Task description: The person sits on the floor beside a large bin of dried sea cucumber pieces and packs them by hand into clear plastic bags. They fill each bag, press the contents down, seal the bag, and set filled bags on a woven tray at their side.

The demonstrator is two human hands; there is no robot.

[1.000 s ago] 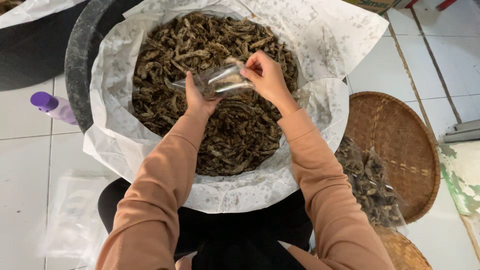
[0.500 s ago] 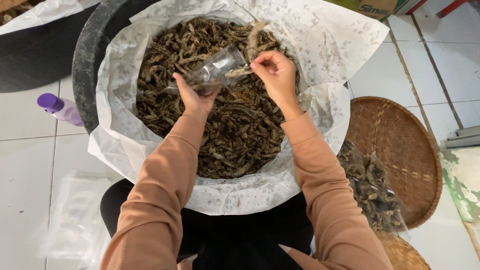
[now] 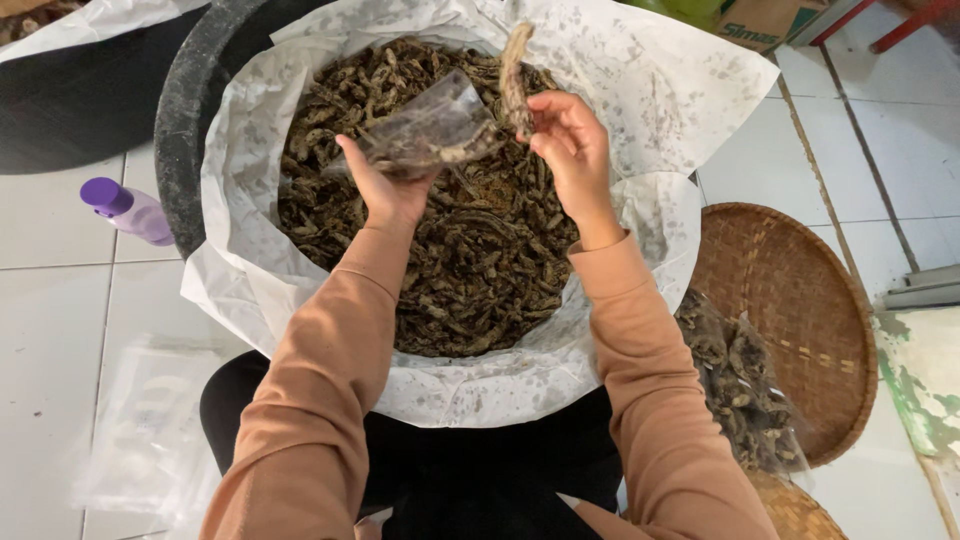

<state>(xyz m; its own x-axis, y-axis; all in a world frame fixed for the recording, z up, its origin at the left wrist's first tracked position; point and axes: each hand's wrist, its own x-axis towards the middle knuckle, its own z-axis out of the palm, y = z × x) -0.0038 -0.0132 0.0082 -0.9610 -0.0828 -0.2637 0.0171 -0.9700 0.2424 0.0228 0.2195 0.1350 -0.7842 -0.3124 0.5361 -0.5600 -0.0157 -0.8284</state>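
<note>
A big black tub lined with speckled white paper holds a heap of dark dried fish. Over the heap my left hand holds a small clear plastic bag with a few dried pieces inside, its mouth facing right. My right hand pinches one long dried fish upright, right beside the bag's mouth. Both sleeves are light brown.
A round woven tray lies on the tiled floor at the right, with filled clear bags on its near edge. A purple-capped bottle lies left of the tub. Empty clear bags lie at the lower left.
Both hands have risen above the heap. My right hand has lifted a long dried fish up beside the bag's mouth, and the bag is held higher.
</note>
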